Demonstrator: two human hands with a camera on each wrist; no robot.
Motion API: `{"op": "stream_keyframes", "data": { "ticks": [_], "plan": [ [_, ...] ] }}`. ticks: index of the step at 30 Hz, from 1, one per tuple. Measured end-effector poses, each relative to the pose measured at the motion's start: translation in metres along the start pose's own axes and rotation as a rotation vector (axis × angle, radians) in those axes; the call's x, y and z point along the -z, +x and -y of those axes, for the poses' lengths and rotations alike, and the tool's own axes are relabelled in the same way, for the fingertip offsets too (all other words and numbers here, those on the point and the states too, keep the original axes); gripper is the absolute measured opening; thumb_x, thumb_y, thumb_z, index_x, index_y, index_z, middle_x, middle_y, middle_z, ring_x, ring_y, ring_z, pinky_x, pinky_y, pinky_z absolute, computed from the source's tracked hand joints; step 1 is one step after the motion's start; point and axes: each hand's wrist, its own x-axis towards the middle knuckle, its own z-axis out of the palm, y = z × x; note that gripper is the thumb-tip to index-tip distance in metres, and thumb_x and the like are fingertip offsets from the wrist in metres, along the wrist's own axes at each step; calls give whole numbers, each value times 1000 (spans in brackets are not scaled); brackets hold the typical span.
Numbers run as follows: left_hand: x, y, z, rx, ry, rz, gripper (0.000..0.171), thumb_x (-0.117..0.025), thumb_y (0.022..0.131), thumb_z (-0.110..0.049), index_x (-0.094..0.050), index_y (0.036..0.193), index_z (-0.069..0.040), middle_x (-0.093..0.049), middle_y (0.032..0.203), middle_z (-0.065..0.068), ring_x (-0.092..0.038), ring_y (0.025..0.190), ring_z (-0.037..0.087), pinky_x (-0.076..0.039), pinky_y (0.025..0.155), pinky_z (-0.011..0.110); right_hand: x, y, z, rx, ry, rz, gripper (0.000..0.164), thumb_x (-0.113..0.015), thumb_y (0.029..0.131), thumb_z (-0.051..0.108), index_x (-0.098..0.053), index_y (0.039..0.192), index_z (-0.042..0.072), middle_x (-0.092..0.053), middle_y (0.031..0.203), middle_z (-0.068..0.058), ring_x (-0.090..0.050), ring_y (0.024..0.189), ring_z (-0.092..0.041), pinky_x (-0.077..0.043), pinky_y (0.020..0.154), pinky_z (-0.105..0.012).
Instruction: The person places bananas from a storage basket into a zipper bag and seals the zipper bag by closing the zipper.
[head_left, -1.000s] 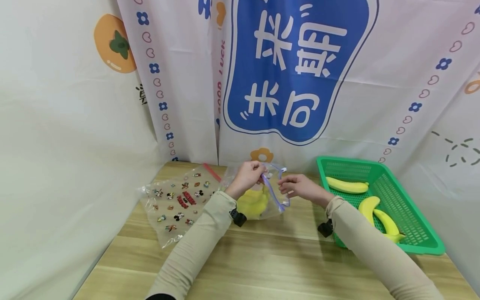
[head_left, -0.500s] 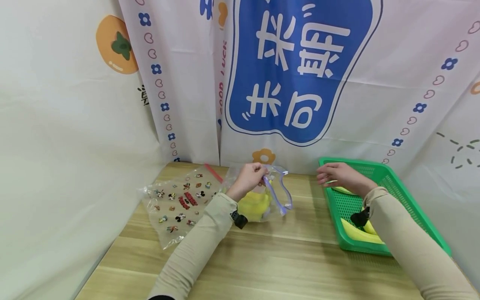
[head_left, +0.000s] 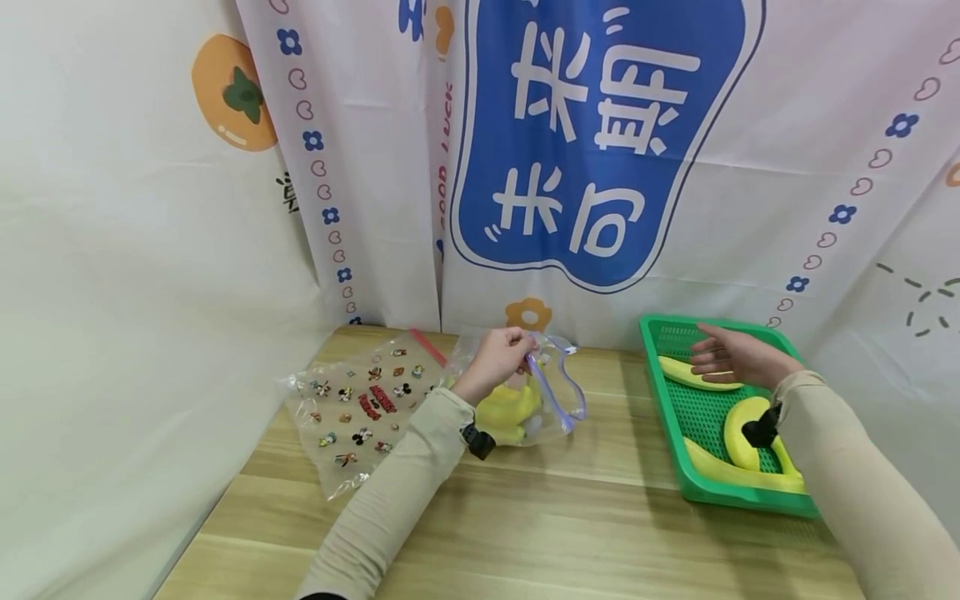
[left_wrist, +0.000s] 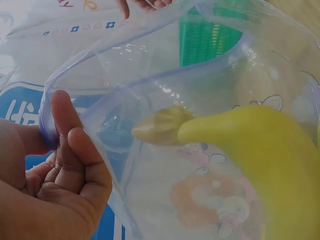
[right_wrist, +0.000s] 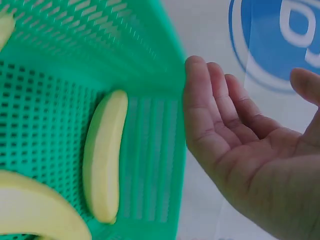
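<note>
My left hand [head_left: 501,357] pinches the purple-edged mouth of a clear zip bag [head_left: 551,400], and the mouth gapes toward the right. Inside the bag lies yellow fruit; the left wrist view shows a banana [left_wrist: 250,130] with its brown stem tip toward the opening. My right hand [head_left: 738,357] hovers over the green basket [head_left: 667,433] with fingers extended, thumb apart and nothing held. Below its fingers, a banana [head_left: 690,375] lies along the basket's far end. Other bananas [head_left: 742,433] lie toward the near end, partly hidden by the right wrist.
A second clear bag [head_left: 360,408] with cartoon prints and a red strip lies flat on the wooden table [head_left: 540,533], left of the first bag. Behind the table hangs a printed white curtain [head_left: 375,167]. The basket's raised walls stand at the right.
My right hand has left the bag's mouth and moved right, over the green basket. The left hand keeps its pinch on the bag, almost in place.
</note>
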Motion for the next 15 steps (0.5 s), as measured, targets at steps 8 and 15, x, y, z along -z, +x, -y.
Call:
{"op": "stream_keyframes", "data": {
  "ticks": [8,15],
  "plan": [
    [1,-2,-1,4,-7,7,23,-52,96,-13,-65,97,6,-63,75,8,-59,60,15,-51,55,25,33,-1,-27,-49,73,27,87,-21,98,57,-2,143,-15,-27,141,-37,-59,103,-19,-37,102,-48],
    [2,-2,-1,4,7,11,25,-52,96,-15,-65,99,7,-64,76,8,-59,61,15,-50,56,25,52,-8,-45,-140,91,1,92,-20,96,61,-4,142,-17,-56,116,-16,-60,101,-22,-39,100,-50]
  ]
}}
